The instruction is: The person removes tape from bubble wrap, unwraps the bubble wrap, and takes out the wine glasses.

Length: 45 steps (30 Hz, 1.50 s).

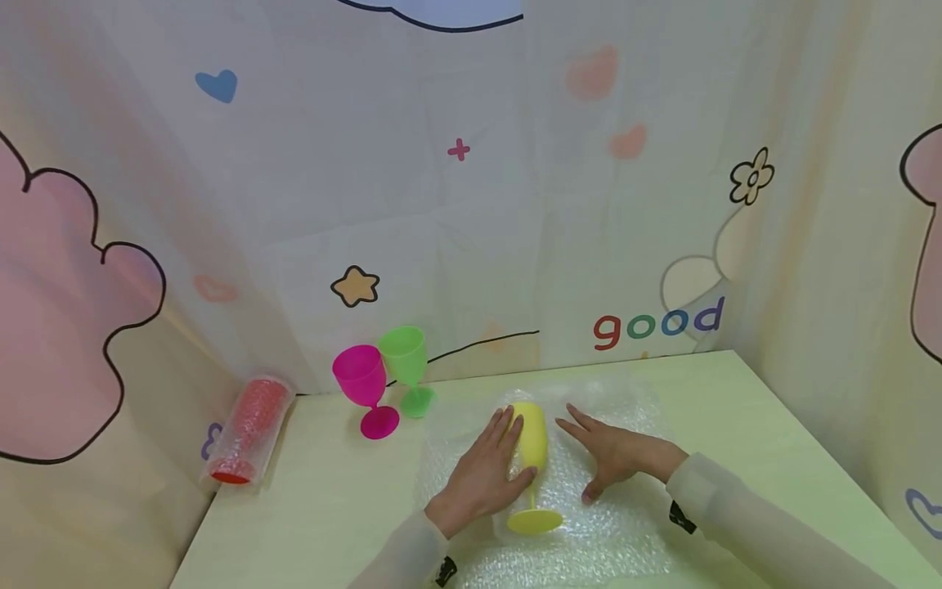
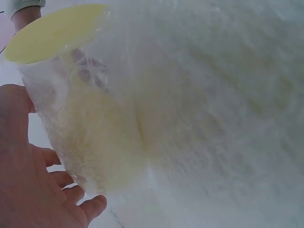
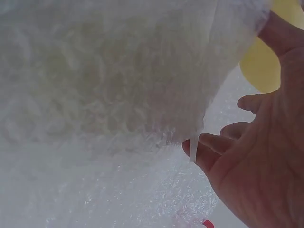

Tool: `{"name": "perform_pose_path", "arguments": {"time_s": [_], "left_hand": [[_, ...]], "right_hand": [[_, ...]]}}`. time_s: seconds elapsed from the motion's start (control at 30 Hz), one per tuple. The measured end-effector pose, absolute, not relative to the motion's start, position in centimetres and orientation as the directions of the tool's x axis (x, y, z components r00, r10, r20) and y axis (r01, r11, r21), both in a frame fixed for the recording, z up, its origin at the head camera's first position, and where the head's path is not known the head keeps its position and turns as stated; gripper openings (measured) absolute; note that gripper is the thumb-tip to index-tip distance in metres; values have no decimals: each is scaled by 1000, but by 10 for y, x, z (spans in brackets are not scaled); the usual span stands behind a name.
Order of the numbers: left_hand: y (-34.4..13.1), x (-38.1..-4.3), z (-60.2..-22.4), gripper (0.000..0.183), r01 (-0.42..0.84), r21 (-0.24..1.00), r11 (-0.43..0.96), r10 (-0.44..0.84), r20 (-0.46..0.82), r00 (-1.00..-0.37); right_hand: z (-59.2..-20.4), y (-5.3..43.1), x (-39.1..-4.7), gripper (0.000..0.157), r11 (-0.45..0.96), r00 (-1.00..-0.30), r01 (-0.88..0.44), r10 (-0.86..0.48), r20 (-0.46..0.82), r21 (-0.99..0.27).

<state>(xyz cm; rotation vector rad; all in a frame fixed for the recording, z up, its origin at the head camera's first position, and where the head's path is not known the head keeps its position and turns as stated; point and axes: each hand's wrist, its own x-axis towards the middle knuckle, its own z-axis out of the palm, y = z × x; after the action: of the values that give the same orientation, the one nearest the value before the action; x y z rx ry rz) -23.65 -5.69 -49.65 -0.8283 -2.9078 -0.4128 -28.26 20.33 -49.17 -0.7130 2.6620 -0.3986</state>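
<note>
A yellow plastic goblet point(image 1: 536, 448) lies on its side on a sheet of bubble wrap point(image 1: 589, 552), its foot toward the near edge. My left hand point(image 1: 480, 474) rests along the left of the cup with extended fingers, thumb by the stem. To the right, my right hand point(image 1: 620, 452) spreads its fingers over the wrap, apart from the goblet. The left wrist view has the yellow foot point(image 2: 54, 35) poking past cloudy wrap beside the left hand point(image 2: 42, 190). In the right wrist view, wrap fills the left side and the right hand's fingers point(image 3: 213, 147) touch its edge.
A magenta goblet point(image 1: 361, 376) and a green goblet point(image 1: 405, 360) stand upright at the back of the table point(image 1: 316, 507). At the left edge lies a red goblet rolled in bubble wrap point(image 1: 250, 421). A printed curtain point(image 1: 478, 221) hangs behind the table.
</note>
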Motion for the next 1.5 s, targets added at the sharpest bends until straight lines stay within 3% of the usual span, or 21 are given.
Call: {"name": "perform_pose_path", "arguments": {"time_s": [0.8,1.13,1.27,1.5], "left_hand": [[-103,-232,-502,79,426,350,834,418,102,-903],[-126,-233,-503,68,437,225,871,425,104,-899],[-127,-236,-499,62,465,168,869,442,160,-883],[-125,-241,-499,51,492,-104,865,502,231,-834]], "right_hand": [[-492,201,-280,118,877,-809,-367,-466,-358,-311],[-491,201,-278,115,879,-807,-370,-465,-364,-302],[-489,201,-279,115,877,-808,-379,-469,-356,-294],[-490,199,-278,114,873,-804,-369,-472,-361,-318]]}}
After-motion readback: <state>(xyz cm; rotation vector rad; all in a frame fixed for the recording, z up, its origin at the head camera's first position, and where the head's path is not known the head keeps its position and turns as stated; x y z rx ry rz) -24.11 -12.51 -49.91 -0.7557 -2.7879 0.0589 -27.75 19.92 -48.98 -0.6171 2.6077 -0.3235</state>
